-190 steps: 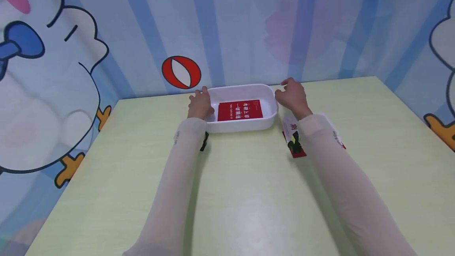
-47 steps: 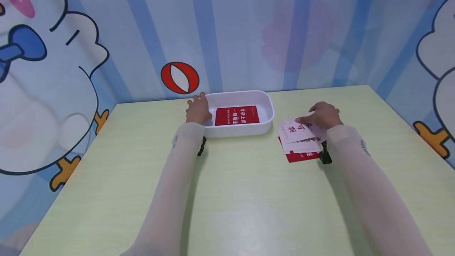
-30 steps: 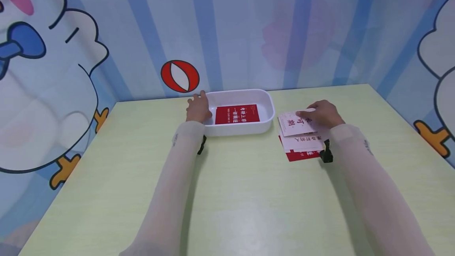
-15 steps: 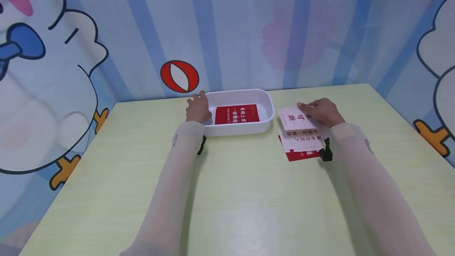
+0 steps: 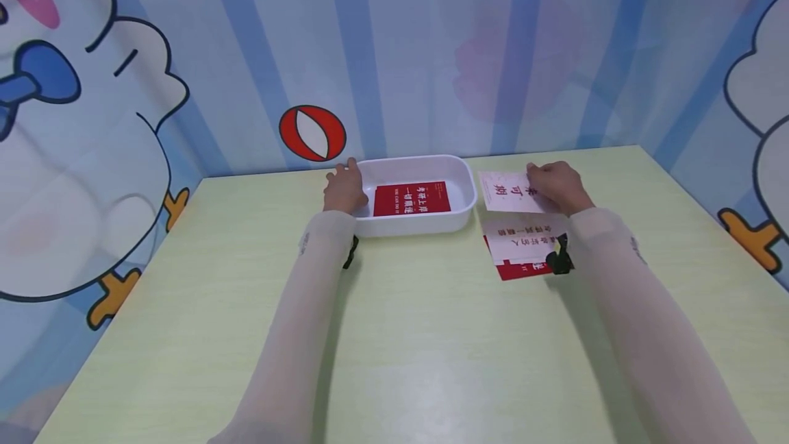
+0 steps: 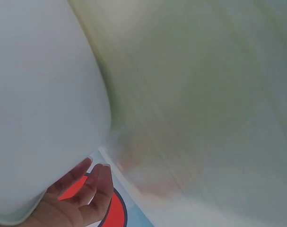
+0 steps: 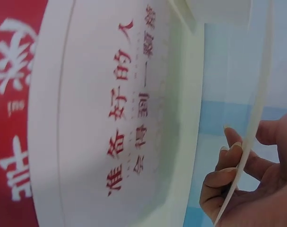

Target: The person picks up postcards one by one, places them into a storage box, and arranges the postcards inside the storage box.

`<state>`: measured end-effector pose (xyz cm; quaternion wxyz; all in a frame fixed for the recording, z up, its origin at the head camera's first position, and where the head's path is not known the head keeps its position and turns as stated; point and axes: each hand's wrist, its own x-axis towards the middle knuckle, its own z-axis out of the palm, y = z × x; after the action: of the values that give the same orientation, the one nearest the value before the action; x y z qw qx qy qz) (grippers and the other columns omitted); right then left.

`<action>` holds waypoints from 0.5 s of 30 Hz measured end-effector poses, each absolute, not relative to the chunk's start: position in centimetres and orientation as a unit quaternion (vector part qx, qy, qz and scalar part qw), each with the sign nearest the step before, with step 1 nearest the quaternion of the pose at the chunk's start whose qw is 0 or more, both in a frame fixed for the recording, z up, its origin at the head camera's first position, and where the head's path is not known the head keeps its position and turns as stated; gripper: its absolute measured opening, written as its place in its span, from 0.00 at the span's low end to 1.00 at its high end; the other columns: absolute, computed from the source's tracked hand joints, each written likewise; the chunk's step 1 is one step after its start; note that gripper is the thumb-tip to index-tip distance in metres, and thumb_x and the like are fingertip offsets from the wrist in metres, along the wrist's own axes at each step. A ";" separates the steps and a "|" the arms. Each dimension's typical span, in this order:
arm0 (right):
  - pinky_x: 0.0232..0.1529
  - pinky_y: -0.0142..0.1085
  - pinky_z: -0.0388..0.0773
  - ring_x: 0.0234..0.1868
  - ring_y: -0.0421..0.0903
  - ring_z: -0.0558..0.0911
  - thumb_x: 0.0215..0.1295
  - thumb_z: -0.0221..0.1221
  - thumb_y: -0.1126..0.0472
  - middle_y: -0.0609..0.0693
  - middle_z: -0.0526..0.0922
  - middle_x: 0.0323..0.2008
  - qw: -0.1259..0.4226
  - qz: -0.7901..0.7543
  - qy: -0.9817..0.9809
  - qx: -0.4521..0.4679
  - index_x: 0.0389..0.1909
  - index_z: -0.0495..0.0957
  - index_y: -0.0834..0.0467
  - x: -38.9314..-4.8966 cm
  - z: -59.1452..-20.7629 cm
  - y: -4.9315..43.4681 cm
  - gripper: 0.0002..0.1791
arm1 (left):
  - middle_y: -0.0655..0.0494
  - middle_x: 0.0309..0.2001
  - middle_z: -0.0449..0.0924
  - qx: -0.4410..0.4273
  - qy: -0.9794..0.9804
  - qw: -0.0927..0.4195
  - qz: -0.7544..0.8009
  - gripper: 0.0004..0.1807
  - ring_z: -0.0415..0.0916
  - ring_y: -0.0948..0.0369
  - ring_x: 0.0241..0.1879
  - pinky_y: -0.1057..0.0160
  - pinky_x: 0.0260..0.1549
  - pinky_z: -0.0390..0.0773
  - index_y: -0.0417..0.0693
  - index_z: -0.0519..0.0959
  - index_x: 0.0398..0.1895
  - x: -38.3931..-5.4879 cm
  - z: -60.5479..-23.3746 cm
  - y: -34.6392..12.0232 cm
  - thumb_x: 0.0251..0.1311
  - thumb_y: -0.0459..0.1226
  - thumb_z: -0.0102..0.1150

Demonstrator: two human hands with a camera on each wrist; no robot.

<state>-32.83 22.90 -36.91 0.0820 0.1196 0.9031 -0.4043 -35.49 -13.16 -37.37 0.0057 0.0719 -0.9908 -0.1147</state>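
Bkgd: blue striped cloth [image 5: 425, 53] | counter [image 5: 401, 334]: wht tray [image 5: 413, 226] w/ red card [image 5: 411, 199] | L hand [image 5: 343, 189]: fingers part-bent, gripping tray end | R hand [image 5: 559, 187]: fingers pinching pink card [image 5: 508, 192] nr card pile [image 5: 522, 242]

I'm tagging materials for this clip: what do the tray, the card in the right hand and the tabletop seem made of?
Tray: probably smooth white plastic with a sheen, judging by its rounded, moulded-looking walls.
Held card: likely matte cardstock, its edge thin and gently curved in the right wrist view.
Tabletop: perhaps laminate, given its faint grain and soft reflection.
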 end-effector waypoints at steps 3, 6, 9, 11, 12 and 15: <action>0.68 0.55 0.71 0.59 0.62 0.74 0.75 0.38 0.39 0.66 0.67 0.66 0.088 -0.407 0.901 0.117 0.75 0.55 0.64 -32.9 -36.5 22.5 0.39 | 0.38 0.69 0.62 0.076 -0.991 0.003 -0.114 0.43 0.63 0.42 0.66 0.43 0.62 0.76 0.43 0.50 0.76 -35.5 -37.5 -13.0 0.62 0.35 0.63; 0.68 0.55 0.70 0.61 0.62 0.72 0.75 0.37 0.39 0.68 0.66 0.67 0.091 -0.400 0.906 0.102 0.74 0.56 0.65 -32.8 -36.0 22.1 0.40 | 0.38 0.69 0.62 0.078 -0.990 -0.001 -0.117 0.43 0.63 0.43 0.67 0.43 0.62 0.76 0.43 0.50 0.76 -35.5 -37.5 -12.9 0.62 0.35 0.63; 0.67 0.54 0.70 0.60 0.60 0.71 0.76 0.38 0.41 0.67 0.67 0.66 0.092 -0.399 0.908 0.093 0.73 0.60 0.65 -32.7 -35.5 21.3 0.38 | 0.38 0.69 0.62 0.076 -0.990 0.000 -0.119 0.43 0.64 0.43 0.66 0.45 0.62 0.76 0.43 0.50 0.76 -35.5 -37.5 -12.9 0.62 0.34 0.63; 0.66 0.53 0.71 0.59 0.59 0.71 0.76 0.39 0.41 0.66 0.68 0.66 0.092 -0.399 0.908 0.091 0.72 0.60 0.65 -32.6 -35.2 20.7 0.37 | 0.38 0.69 0.62 0.075 -0.990 0.000 -0.117 0.43 0.65 0.44 0.66 0.46 0.62 0.77 0.43 0.50 0.76 -35.6 -37.4 -13.1 0.62 0.34 0.63; 0.65 0.52 0.71 0.59 0.58 0.71 0.76 0.39 0.42 0.66 0.68 0.66 0.092 -0.401 0.907 0.091 0.72 0.60 0.65 -32.6 -35.0 20.3 0.36 | 0.39 0.69 0.63 0.076 -0.990 -0.001 -0.115 0.43 0.65 0.44 0.66 0.46 0.62 0.77 0.43 0.50 0.76 -35.6 -37.4 -13.1 0.62 0.34 0.62; 0.65 0.50 0.72 0.60 0.58 0.70 0.76 0.40 0.43 0.64 0.67 0.67 0.090 -0.409 0.904 0.088 0.74 0.58 0.63 -32.6 -34.4 19.6 0.36 | 0.39 0.68 0.63 0.075 -0.990 0.002 -0.116 0.43 0.65 0.44 0.65 0.47 0.61 0.78 0.43 0.50 0.76 -35.8 -37.3 -13.0 0.62 0.34 0.63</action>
<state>-32.59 19.58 -34.41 0.0895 0.0878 0.9040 -0.4088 -35.82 -13.03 -37.34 0.0016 0.0752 -0.9904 -0.1161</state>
